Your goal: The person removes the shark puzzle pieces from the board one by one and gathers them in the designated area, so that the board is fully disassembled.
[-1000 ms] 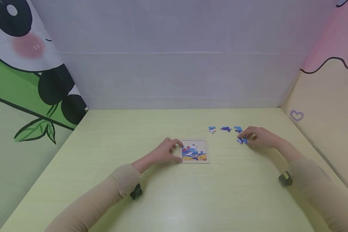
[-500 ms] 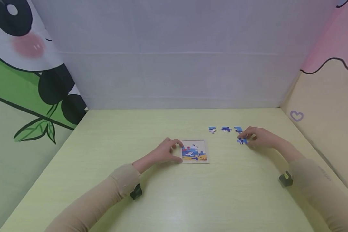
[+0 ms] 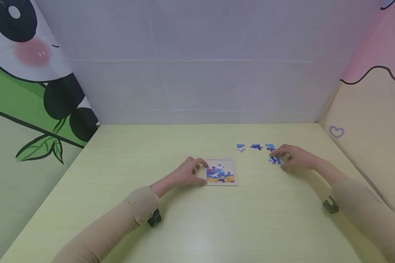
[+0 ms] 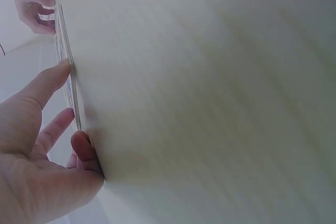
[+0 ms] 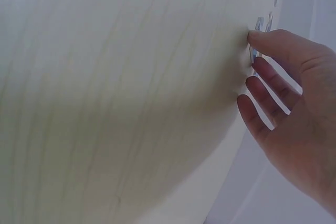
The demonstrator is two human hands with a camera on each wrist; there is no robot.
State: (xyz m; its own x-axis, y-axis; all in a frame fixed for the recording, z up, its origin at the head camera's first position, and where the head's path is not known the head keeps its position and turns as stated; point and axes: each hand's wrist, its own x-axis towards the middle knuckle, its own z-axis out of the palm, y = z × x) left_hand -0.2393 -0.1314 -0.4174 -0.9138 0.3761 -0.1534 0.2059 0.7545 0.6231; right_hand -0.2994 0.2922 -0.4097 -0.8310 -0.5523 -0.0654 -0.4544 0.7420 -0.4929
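A small square picture puzzle in a pale frame (image 3: 235,175), partly filled with a sea scene, lies flat on the table. My left hand (image 3: 191,170) grips it at the left side, thumb at the near corner and fingers at the upper edge; the left wrist view shows the thumb on the thin board (image 4: 73,90). To the right, my right hand (image 3: 296,157) hovers low around a loose blue puzzle piece (image 3: 274,160). Its bent index finger is at the piece's far side, and the thumb stands slightly apart from the near side. In the right wrist view, the piece (image 5: 253,54) shows between thumb and index finger.
Beyond the frame, a blue-and-white piece (image 3: 240,147), a dark blue piece (image 3: 256,147) and a blue corner piece (image 3: 270,147) lie in a row. A pale wall (image 3: 197,91) rises behind the table (image 3: 197,226), with printed panels at both sides.
My right thumb has drawn slightly away from the loose piece, baring its right end, and the right wrist has shifted a little outward. My left hand and the framed puzzle stay put.
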